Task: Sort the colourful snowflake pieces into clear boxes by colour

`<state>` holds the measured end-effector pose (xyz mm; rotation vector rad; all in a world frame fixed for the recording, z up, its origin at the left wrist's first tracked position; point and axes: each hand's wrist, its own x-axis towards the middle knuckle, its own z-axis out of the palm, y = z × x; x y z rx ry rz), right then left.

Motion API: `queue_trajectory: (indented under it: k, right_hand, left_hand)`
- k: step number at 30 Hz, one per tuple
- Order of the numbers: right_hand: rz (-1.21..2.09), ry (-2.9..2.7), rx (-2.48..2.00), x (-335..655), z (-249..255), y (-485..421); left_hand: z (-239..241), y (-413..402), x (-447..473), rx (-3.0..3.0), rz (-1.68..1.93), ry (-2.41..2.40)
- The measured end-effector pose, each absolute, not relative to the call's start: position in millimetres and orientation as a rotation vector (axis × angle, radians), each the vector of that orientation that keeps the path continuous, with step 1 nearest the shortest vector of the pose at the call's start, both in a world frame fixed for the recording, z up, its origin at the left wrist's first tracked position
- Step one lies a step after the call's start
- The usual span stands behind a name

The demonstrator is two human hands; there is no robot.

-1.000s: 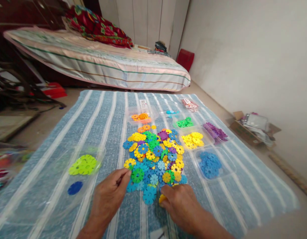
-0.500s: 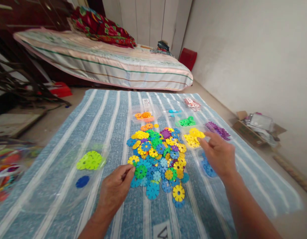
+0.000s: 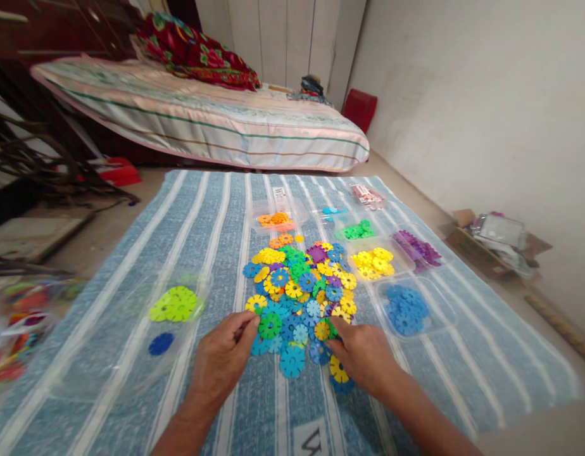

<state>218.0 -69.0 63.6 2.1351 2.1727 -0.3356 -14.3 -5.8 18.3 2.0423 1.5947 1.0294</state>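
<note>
Grip of the left hand (image 3: 225, 350) looks pinched together, that of the right hand (image 3: 367, 356) parted, at eight and four o'clock of piled flower discs (image 3: 299, 307), likely light, stiff, best taken by notched rims.

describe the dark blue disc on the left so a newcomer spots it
On the striped cloth, look left of the multicoloured pile to the lime-green discs. Just nearer than those lies the dark blue disc, on its own and far deeper in colour than its lime neighbours.
</note>
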Motion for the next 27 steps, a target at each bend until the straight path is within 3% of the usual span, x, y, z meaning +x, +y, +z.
queue_trajectory:
  k: [7, 15, 27]
  right_hand:
    - [-0.337, 2.258, 1.999, 216.2, 63.5, -69.3]
    - [-0.113, 2.497, 1.934, 220.4, 45.5, -74.7]
    - [0.14, 2.78, 1.92, 214.3, 30.5, -73.9]
  left_hand:
    - [27.6, -22.5, 7.5, 2.307, 1.074, 1.358]
    - [24.0, -37.7, 30.4, 2.508, 0.972, 1.166]
    - [33.3, -35.8, 52.0, 2.579, 0.541, 1.252]
